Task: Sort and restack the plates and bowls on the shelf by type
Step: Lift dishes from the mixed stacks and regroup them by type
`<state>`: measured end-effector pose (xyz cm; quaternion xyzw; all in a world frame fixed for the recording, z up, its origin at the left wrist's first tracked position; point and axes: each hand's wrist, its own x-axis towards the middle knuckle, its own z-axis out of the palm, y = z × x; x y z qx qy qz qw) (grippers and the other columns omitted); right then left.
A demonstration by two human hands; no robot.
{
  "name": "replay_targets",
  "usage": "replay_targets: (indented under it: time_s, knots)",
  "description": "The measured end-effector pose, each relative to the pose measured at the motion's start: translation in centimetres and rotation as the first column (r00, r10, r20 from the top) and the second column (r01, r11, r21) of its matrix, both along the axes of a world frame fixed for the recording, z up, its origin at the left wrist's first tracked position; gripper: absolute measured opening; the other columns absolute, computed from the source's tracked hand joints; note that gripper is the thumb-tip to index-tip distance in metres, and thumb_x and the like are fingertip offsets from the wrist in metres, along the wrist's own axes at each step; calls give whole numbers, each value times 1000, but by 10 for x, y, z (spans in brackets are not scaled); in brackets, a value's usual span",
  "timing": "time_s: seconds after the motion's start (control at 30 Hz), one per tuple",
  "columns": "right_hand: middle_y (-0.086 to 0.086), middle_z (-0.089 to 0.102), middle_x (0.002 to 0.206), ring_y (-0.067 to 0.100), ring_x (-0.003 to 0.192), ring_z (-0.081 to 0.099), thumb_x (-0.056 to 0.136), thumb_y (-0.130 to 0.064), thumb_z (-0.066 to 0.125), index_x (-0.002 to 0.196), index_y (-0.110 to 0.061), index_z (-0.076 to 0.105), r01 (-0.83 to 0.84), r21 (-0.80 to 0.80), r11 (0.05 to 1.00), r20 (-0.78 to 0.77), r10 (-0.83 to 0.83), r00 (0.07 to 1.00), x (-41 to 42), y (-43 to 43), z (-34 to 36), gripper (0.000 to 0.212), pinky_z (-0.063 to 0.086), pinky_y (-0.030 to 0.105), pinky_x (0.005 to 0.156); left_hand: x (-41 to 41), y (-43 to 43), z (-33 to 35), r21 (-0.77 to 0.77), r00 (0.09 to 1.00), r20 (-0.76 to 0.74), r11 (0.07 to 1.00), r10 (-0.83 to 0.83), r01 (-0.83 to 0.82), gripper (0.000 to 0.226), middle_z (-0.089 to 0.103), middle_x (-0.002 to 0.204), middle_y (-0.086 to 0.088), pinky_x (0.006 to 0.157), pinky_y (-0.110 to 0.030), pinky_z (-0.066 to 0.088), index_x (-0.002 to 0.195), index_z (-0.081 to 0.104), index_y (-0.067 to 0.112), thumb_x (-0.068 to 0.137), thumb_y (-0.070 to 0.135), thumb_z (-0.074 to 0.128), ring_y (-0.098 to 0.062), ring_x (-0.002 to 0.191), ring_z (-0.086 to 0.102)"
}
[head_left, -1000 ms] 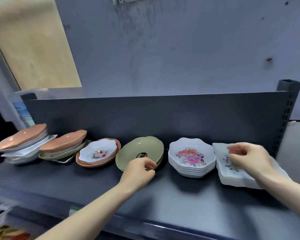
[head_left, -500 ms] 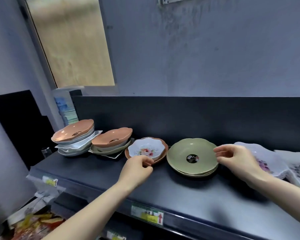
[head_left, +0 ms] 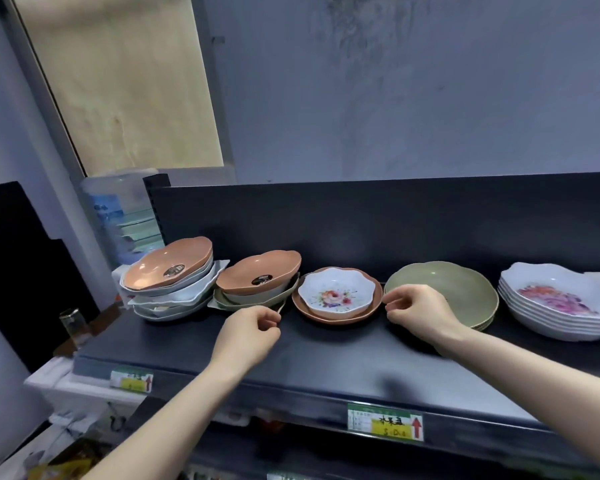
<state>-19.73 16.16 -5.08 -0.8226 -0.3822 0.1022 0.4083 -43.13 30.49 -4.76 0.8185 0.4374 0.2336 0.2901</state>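
Five groups of dishes stand in a row on the dark shelf (head_left: 326, 355). Left to right: a mixed pile (head_left: 168, 289) of white dishes topped by an orange bowl; a second mixed pile (head_left: 257, 284), an orange bowl on green and white pieces; a small white floral bowl (head_left: 336, 294) nested in an orange plate (head_left: 336, 317); a stack of green plates (head_left: 461, 289); a stack of white floral bowls (head_left: 558, 303), sorted by the look of it.

Left hand (head_left: 246, 337) hovers just in front of the second mixed pile, fingers loosely curled, holding nothing. Right hand (head_left: 420, 311) sits between the orange plate and the green plates, thumb and forefinger pinched near the green rim; contact cannot be confirmed, nothing lifted.

Handling, judged: matte finish and stickers suggest melamine, so light, stiff, unlikely to shatter, but smooth and prone to sliding when nested. Scalloped rims give a fair pinch point. Best hold: thumb over the rim, fingers under, lifting the floral bowl straight up from its orange plate. Mixed piles sit tilted, so steady them with the free hand.
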Motion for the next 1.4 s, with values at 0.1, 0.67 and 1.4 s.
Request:
replay_targets:
  time_s: [0.1,0.67,1.4]
  knots:
    - [-9,71,80,12,84,65,75,-5,60,90,-24,73,25,-48,999,24,-24,999,3,14,0,28,48,25,75,0,10,-11,-54,1000,14,999,-3,4,24,71,94,10,83,-22,49,97,71,26,79,16,61,-7,91,65]
    - [7,67,86,29,78,60,68,3,46,78,-8,61,0,-360,933,274,106,956,81,132,-20,21,45,30,59,78,39,-45,-422,986,25,896,164,-138,43,71,86,-1,79,-39,59,115,62,16,72,18,57,-23,86,71]
    - [21,71,82,26,54,70,64,10,47,80,5,73,250,-122,960,-2,-252,968,103,47,46,31,62,45,67,97,29,-13,-889,859,338,429,384,158,15,64,62,-22,36,-26,53,85,53,-8,89,-10,38,-29,35,62]
